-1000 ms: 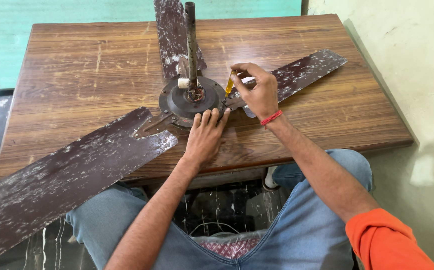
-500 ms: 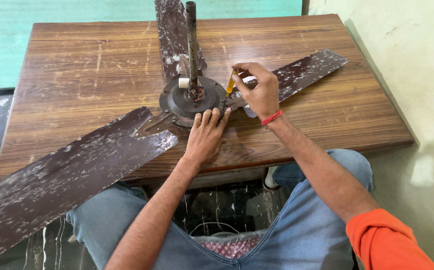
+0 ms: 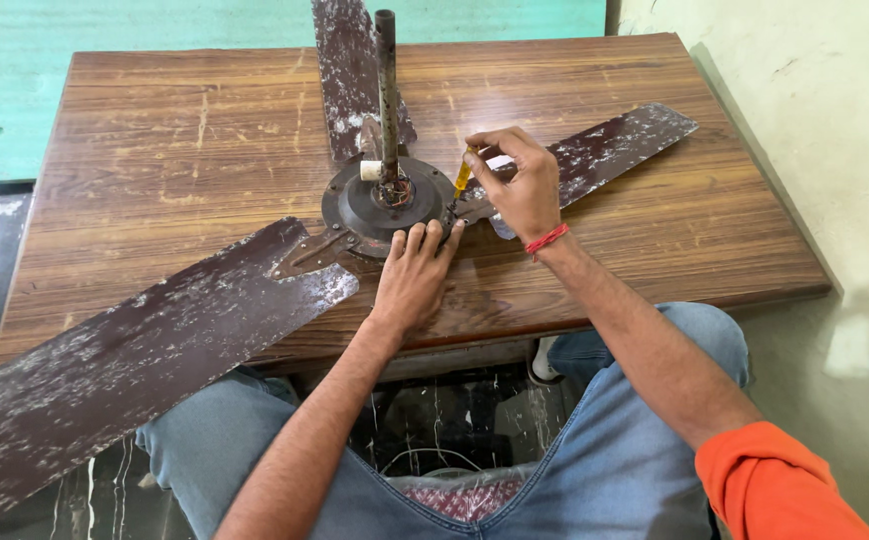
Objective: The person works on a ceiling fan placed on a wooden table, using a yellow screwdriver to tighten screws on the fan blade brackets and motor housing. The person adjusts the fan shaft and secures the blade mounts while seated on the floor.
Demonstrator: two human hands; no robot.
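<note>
Two hands at a ceiling fan hub

Three worn brown blades are seen spread from the fan motor hub (image 3: 387, 205), laid on a wooden table (image 3: 185, 140). The left hand (image 3: 417, 275) is pressed flat, fingers spread, against the hub's near edge. A yellow-handled screwdriver (image 3: 462, 180) is pinched in the right hand (image 3: 520, 185), tip set at the hub's right side beside a blade bracket.
</note>
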